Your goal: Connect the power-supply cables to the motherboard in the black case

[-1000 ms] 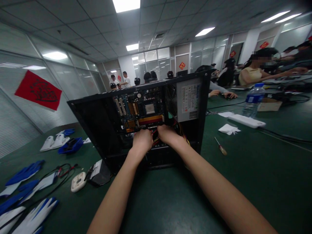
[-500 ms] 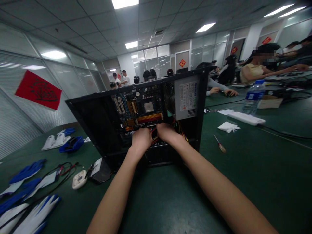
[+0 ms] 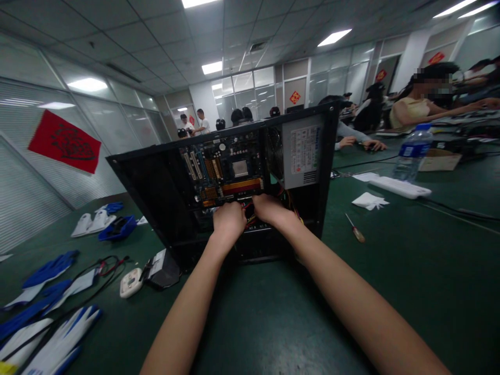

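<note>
Hands are meeting low inside an open black computer case [image 3: 156, 192], which is standing on the green table [image 3: 410, 281] with its side panel off and its inside facing the person. The left hand [image 3: 228, 221] is curling into a closed fist just below the motherboard [image 3: 224, 169], knuckles towards the camera. The right hand [image 3: 271, 208] is folding shut just beside it, fingers tucked down into the case. Between the two a bundle of red and yellow wires [image 3: 248, 212] is showing, but the fingertips are hiding behind the knuckles, so whether either hand is pinching a wire or a plug cannot be told. Judging by how things are lying, the work is looking roughly midway: the motherboard is sitting fixed against the case's back wall and the power supply [image 3: 302, 151] is sitting in the upper right corner, while the wires are hanging loose at the board's lower edge, the square socket in the middle of the board is appearing bare, and the case is standing uncovered. A screwdriver [image 3: 354, 229] is lying untouched to the right, well apart from the hands, near a crumpled tissue [image 3: 369, 200], a white power strip [image 3: 394, 186] and a water bottle [image 3: 412, 153]; blue and white work gloves [image 3: 58, 341] are lying scattered to the left, and other people are sitting at the far end of the table
</note>
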Tool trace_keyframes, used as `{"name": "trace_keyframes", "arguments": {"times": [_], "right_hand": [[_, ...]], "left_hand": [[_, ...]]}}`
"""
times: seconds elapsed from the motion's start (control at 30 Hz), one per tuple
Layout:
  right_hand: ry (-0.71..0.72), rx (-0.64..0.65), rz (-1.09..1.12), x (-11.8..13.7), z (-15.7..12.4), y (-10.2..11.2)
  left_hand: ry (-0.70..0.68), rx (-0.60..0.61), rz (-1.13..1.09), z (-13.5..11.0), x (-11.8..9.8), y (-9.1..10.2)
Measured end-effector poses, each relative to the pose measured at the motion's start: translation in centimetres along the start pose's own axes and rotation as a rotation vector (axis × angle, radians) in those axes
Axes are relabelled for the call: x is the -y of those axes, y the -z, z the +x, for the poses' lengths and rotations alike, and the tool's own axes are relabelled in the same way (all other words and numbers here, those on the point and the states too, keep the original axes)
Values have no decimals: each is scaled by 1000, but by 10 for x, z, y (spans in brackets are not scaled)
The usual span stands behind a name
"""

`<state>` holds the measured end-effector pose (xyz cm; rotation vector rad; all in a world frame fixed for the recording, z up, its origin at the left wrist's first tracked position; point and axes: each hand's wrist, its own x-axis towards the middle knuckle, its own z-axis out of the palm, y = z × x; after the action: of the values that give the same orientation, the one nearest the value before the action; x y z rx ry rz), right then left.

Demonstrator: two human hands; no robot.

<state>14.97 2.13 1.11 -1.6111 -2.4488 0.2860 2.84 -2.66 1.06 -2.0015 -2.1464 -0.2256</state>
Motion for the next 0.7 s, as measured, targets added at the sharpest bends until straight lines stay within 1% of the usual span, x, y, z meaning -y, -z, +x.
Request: {"name": "trace_keyframes", "arguments": {"times": [0.1,0.23,0.43,0.7], "right_hand": [[-26,-5,-2,0,0,0],[-42,-17,-4,0,0,-1],[-26,-4,5,-1,1,-3],[-77,-26,-1,0,3,-6]], "left_hand": [[-6,19,-20,1,2,0],[-54,64,-52,2,5,1],[-47,49,-34,0,4,1],[-71,67,-38,1,4,4]]}}
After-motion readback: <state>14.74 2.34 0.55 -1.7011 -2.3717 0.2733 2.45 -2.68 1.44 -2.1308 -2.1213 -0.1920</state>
